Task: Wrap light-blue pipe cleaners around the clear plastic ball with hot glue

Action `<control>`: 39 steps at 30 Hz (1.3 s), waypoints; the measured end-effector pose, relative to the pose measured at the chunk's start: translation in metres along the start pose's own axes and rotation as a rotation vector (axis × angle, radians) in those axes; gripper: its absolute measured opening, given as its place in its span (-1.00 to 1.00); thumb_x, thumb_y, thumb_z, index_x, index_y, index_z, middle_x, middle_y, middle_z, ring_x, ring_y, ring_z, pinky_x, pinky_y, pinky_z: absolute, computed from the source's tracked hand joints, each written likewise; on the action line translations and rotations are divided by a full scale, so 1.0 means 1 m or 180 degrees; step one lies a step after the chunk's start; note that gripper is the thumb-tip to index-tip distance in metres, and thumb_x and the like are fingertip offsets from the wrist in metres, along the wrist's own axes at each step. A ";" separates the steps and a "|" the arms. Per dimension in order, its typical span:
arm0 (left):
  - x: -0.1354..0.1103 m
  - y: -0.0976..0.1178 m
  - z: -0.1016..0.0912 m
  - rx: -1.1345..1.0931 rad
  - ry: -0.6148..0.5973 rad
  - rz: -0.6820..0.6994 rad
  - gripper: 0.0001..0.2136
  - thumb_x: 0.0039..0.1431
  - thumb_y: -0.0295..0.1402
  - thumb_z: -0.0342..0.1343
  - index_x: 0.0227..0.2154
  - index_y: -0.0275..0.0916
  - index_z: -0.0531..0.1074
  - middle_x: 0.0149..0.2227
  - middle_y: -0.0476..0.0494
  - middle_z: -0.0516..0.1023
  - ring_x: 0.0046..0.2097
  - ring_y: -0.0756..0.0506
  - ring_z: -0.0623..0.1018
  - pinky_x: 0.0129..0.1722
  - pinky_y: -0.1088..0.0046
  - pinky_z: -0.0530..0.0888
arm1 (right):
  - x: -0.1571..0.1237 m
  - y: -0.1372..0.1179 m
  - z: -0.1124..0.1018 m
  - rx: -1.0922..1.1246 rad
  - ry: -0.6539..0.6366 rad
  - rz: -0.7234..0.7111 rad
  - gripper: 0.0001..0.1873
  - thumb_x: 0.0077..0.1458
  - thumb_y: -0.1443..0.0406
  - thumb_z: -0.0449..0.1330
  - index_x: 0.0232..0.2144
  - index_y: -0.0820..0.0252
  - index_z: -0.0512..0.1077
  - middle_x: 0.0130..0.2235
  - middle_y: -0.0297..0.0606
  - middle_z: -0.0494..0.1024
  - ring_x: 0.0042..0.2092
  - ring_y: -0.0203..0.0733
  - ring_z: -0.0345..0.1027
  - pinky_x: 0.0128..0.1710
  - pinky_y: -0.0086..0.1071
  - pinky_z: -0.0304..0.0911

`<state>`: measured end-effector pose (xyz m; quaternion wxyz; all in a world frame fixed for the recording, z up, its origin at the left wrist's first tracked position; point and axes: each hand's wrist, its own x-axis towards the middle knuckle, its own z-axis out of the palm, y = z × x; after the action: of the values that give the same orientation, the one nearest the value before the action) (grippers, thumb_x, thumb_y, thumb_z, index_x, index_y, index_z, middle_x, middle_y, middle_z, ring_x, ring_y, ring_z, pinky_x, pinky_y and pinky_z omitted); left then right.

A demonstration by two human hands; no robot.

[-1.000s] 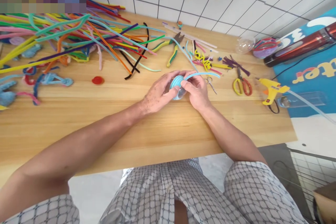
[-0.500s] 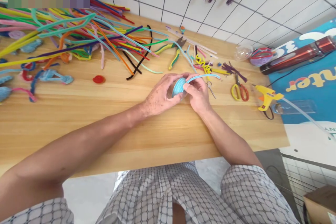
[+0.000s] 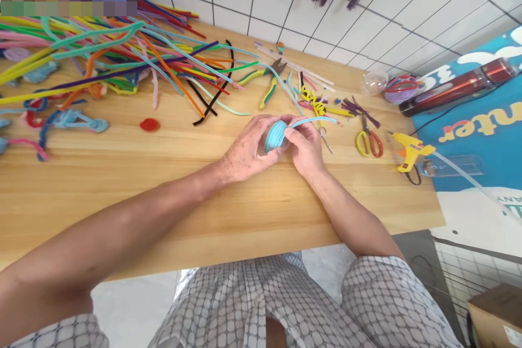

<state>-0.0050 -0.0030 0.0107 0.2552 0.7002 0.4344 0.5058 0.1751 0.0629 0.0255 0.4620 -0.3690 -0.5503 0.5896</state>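
Both my hands meet over the middle of the wooden table (image 3: 171, 185). My left hand (image 3: 248, 149) cups a small clear ball (image 3: 276, 137) wound with a light blue pipe cleaner. My right hand (image 3: 306, 147) pinches the free end of that light blue pipe cleaner (image 3: 316, 119), which trails off to the right across the table. Fingers of both hands are curled round the ball, which is partly hidden by them.
A big heap of coloured pipe cleaners (image 3: 101, 60) covers the far left. Green-handled pliers (image 3: 267, 81), yellow-red scissors (image 3: 369, 141), small scissors (image 3: 325, 136), a yellow glue gun (image 3: 410, 149), a red disc (image 3: 149, 124) and another clear ball (image 3: 374, 82) lie around.
The hands have stayed at the same spot, turning the ball slightly as the blue strand winds on. The camera view has shifted a little.
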 end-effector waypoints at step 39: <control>-0.005 -0.015 -0.001 0.0184 -0.0181 0.0002 -0.30 0.46 0.02 0.21 0.52 -0.14 0.25 0.50 -0.37 0.41 0.50 -0.36 0.44 0.52 -0.14 0.40 | 0.000 -0.001 0.002 -0.0161 0.0056 -0.0098 -0.49 -0.11 -0.10 0.60 -0.37 0.00 0.46 -0.08 -0.33 0.64 -0.08 -0.13 0.49 -0.06 -0.22 0.48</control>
<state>-0.0121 -0.0001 -0.0032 0.2469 0.7216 0.4412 0.4730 0.1730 0.0620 0.0264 0.4663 -0.3772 -0.5665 0.5650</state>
